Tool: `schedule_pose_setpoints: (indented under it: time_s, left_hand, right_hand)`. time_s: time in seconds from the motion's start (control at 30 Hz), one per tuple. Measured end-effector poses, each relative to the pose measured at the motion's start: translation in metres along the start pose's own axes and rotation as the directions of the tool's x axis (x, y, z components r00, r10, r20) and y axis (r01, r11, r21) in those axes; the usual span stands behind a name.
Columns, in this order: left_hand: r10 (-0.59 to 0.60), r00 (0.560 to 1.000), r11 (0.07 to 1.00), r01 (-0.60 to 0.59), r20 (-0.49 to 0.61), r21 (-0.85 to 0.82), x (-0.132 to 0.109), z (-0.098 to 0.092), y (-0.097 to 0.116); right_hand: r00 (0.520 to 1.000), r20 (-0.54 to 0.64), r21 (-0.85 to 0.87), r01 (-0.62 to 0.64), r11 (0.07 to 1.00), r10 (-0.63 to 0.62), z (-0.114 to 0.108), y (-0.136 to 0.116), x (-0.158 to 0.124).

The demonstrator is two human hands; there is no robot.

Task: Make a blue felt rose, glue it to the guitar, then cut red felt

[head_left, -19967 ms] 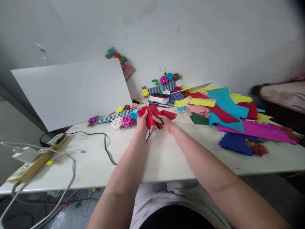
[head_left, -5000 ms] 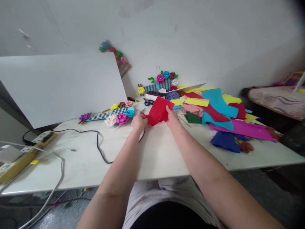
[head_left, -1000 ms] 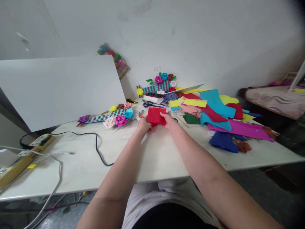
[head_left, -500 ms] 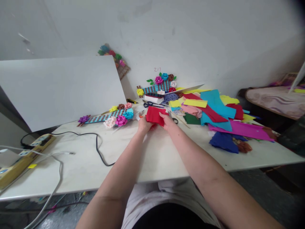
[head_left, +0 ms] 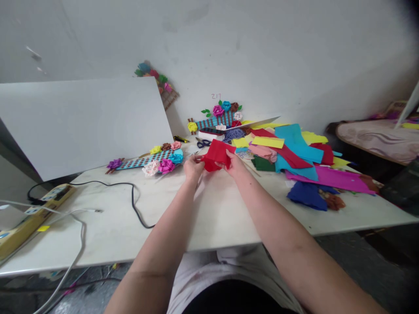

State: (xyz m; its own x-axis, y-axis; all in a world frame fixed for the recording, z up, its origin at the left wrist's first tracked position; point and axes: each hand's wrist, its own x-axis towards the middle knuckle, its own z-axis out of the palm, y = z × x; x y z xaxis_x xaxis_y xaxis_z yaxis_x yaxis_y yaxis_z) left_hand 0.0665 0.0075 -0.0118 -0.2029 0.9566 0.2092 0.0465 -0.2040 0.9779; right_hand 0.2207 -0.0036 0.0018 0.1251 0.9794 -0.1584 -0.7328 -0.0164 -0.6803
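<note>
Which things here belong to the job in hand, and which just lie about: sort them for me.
Job in hand: red sheet, held by the left hand and right hand; probably scissors, coloured sheets.
Apparently just lying about: power strip, black cable, white cable.

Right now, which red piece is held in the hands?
The red piece between the left hand and right hand; the other red pieces lie in the colourful pile to the right.
</note>
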Motion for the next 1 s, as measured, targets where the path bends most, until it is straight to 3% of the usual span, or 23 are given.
schedule_pose_setpoints:
  time_s: [0.1, 0.2, 0.3, 0.43, 0.5, 0.6, 0.7, 0.83, 1.0]
  left_hand:
    - [0.036, 0.998, 0.998, -0.039, -0.056, -0.051, -0.002, -0.004, 0.005]
    - [0.028, 0.999, 0.986, -0.034, -0.042, -0.163, -0.006, -0.006, 0.011]
    - [-0.005, 0.999, 0.974, -0.005, -0.041, -0.226, -0.009, -0.007, 0.016]
    - [-0.012, 1.000, 0.936, 0.012, 0.001, -0.353, -0.008, -0.010, 0.018]
    - [-0.018, 1.000, 0.901, 0.027, 0.025, -0.433, -0.006, -0.011, 0.019]
    - [-0.013, 0.999, 0.859, 0.037, 0.050, -0.511, -0.006, -0.011, 0.020]
    - [-0.011, 0.997, 0.836, 0.048, 0.071, -0.547, -0.006, -0.011, 0.023]
    - [-0.041, 0.996, 0.807, 0.082, 0.083, -0.585, -0.006, -0.011, 0.022]
    - [-0.064, 0.991, 0.822, 0.120, 0.119, -0.557, -0.005, -0.011, 0.017]
  right_hand:
    - [0.999, 0.034, 0.003, -0.019, 1.000, 0.019, -0.008, -0.012, 0.002]
    - [0.989, 0.105, -0.041, -0.102, 0.994, 0.106, -0.015, -0.017, 0.003]
    - [0.967, 0.178, -0.108, -0.164, 0.981, 0.181, -0.017, -0.016, 0.000]
    - [0.956, 0.241, -0.130, -0.141, 0.981, 0.169, -0.013, -0.007, -0.006]
    - [0.965, 0.228, -0.116, -0.104, 0.988, 0.128, -0.010, -0.003, -0.007]
    - [0.990, 0.129, -0.006, 0.049, 0.999, -0.048, -0.006, -0.001, -0.004]
    - [0.978, 0.045, 0.138, 0.194, 0.971, -0.202, -0.006, -0.005, 0.001]
    - [0.952, 0.058, 0.279, 0.272, 0.921, -0.299, -0.010, -0.014, 0.006]
    - [0.924, 0.063, 0.311, 0.341, 0.887, -0.377, -0.008, -0.021, 0.002]
